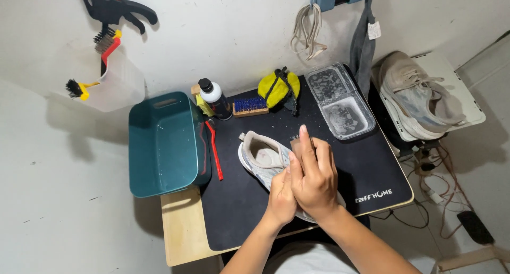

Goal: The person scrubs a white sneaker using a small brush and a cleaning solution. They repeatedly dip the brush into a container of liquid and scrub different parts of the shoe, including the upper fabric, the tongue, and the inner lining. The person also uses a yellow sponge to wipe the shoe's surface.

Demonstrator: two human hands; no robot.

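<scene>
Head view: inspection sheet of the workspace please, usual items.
Surface: black mat on a small wooden table.
Job's things: pale sneaker on the mat, under both hands.
Clutter: teal tub, red brush, bottle, blue brush, yellow item, clear tray.
Grippers: left hand and right hand pressed together over the sneaker; something small and dark at the right fingertips.
Cables: tangle on the floor at right.
Surroundings: second sneaker on a white stand; brushes and a clamp on the wall.
</scene>
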